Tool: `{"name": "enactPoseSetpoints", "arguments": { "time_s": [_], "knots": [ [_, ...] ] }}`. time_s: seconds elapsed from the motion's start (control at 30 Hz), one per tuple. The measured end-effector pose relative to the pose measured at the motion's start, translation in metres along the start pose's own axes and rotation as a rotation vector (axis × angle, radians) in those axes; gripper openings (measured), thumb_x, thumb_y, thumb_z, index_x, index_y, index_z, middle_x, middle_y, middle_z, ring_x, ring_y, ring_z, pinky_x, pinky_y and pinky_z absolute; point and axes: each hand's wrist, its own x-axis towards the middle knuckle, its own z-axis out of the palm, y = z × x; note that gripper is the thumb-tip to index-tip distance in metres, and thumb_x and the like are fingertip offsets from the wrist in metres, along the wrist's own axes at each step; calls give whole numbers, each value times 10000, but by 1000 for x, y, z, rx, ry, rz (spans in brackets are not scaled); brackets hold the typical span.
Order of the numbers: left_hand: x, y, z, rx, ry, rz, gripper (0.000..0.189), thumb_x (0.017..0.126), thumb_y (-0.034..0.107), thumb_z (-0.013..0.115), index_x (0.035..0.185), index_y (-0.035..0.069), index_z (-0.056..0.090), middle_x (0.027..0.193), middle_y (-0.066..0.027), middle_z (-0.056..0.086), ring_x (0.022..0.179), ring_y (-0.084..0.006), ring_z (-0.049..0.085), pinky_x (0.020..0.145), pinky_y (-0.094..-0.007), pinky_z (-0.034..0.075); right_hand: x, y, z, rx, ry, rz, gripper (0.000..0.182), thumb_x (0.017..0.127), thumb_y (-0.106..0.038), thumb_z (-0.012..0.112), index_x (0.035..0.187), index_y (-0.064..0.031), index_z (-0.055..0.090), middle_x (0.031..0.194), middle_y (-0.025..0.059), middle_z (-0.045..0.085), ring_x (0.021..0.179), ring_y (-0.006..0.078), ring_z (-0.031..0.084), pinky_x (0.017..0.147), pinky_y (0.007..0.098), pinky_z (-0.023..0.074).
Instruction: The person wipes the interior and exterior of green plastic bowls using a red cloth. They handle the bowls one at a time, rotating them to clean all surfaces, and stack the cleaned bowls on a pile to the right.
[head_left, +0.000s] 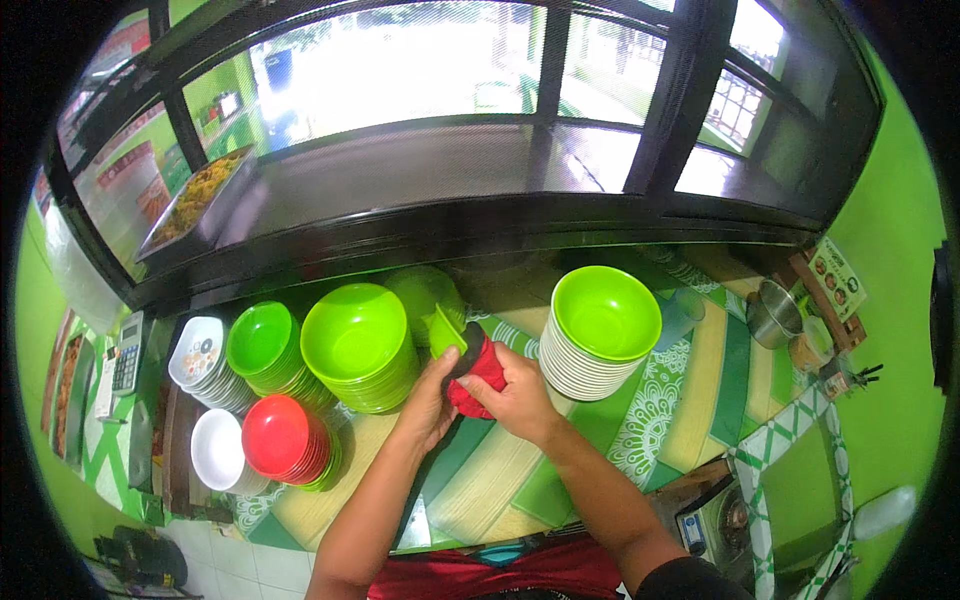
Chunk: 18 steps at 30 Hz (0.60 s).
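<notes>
Both hands meet over the middle of the patterned table (465, 487). My left hand (435, 401) grips a small lime-green bowl (448, 331), seen tilted nearly on its edge. A red and dark cloth (480, 379) is bunched in my right hand (517, 394) and touches the bowl. Just left stands a stack of large lime-green bowls (356, 334). Right of my hands is a tall stack of white-sided bowls with a lime-green inside on top (606, 311). Further left are stacks of green bowls (260, 337), red bowls (276, 435), white bowls (217, 448) and white square dishes (198, 351).
A dark-framed screened cabinet (450, 225) runs along the back, with a food tray (196, 199) inside. At the right are a blue translucent pitcher (679, 319) and a steel pot (776, 313). A calculator (127, 360) lies at the far left.
</notes>
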Motion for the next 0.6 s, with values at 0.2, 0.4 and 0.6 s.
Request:
{"name": "enactPoseSetpoints", "arguments": {
  "time_s": [0.2, 0.4, 0.6],
  "knots": [
    [-1, -3, 3, 7, -1, 15, 614, 992, 591, 595, 1368, 107, 568, 1269, -107, 675, 1125, -230, 681, 986, -413, 563, -5, -1, 1, 59, 19, 34, 380, 835, -258, 827, 1068, -17, 648, 897, 171, 701, 786, 328, 702, 722, 417, 555],
    [-3, -5, 0, -248, -35, -176, 665, 936, 710, 594, 1230, 116, 646, 1133, -141, 715, 999, -258, 723, 912, -432, 604, -7, 2, 11, -141, -151, -59, 437, 926, -313, 715, 1194, 8, 588, 1019, 208, 665, 937, 328, 677, 867, 416, 532],
    [-1, -4, 8, -403, -46, -177, 678, 944, 699, 591, 1302, 124, 598, 1223, -148, 683, 1090, -283, 694, 1018, -484, 557, 3, 17, 7, 525, -47, 168, 355, 953, -55, 550, 1302, 5, 530, 1253, 140, 592, 1202, 238, 576, 1072, 362, 434]
  ]
}}
